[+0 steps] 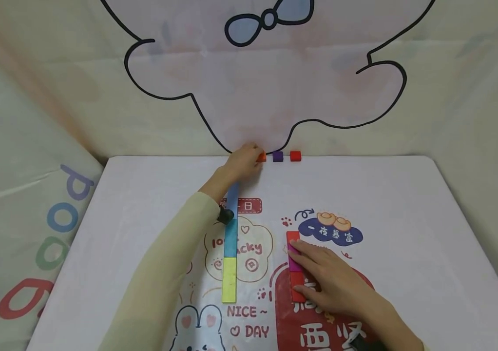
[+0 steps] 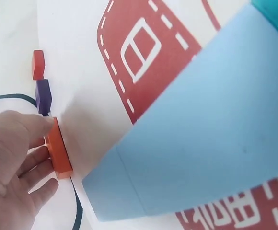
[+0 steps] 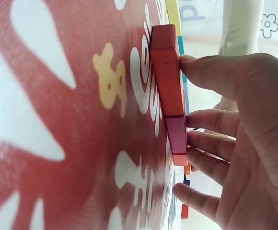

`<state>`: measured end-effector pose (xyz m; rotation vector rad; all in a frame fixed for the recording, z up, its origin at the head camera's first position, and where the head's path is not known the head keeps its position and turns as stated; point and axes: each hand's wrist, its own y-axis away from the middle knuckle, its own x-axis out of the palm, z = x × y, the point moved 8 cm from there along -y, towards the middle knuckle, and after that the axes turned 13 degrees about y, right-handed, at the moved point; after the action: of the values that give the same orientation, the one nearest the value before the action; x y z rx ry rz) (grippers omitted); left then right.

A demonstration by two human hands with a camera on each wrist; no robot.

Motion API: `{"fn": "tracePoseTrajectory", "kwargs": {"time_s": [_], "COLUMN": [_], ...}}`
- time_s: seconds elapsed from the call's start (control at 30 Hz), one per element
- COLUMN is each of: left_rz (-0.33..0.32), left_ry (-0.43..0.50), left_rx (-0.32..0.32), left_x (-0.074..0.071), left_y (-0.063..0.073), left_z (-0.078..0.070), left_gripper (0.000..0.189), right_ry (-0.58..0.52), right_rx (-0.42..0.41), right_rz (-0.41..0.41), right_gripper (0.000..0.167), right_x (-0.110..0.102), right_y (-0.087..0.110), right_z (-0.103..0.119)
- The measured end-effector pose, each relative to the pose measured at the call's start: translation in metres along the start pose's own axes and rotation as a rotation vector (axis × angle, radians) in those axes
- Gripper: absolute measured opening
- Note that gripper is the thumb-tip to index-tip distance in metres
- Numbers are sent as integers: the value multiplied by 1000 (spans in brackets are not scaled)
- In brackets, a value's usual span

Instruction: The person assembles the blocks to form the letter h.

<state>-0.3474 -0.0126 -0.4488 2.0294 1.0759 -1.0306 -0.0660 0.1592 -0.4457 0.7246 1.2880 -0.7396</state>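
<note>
My left hand [image 1: 243,163] reaches to the far edge of the table and grips an orange block [image 2: 58,152], thumb at one end and fingers along the far side. A dark purple block [image 1: 277,156] and a small red block [image 1: 295,156] stand to its right. My right hand [image 1: 334,278] lies beside a short row of blocks. Its thumb touches the near red block [image 3: 168,72], and other fingertips rest against the magenta block [image 3: 177,132]. A further red block [image 1: 293,236] tops that row.
Left of centre, a longer row runs away from me: yellow block [image 1: 229,280], teal block [image 1: 230,239], then blue [image 1: 233,195], partly under my left wrist. The white table [image 1: 407,209] carries printed drawings and lettering. A patterned cloth [image 1: 328,87] hangs behind the far edge.
</note>
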Motion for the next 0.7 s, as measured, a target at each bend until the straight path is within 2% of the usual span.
{"fn": "tracePoseTrajectory", "kwargs": {"time_s": [0.13,0.43,0.7], "left_rz": [-21,-30,-8], "left_ry": [-36,-178,-187], "left_rx": [19,-5,-6], "left_x": [0,0,2], "left_y": [-4,-7,-5], "left_z": [-3,-13,-7], "left_gripper": [33,26,29], "right_ry": [12,4,4], "right_rx": [-5,-15,-12], "right_rz": [-9,-12,-5], "right_gripper": [89,88,87], "right_x": [4,6,6], "right_y": [-3,-4,-4], "right_z": [-2,-2,-3]}}
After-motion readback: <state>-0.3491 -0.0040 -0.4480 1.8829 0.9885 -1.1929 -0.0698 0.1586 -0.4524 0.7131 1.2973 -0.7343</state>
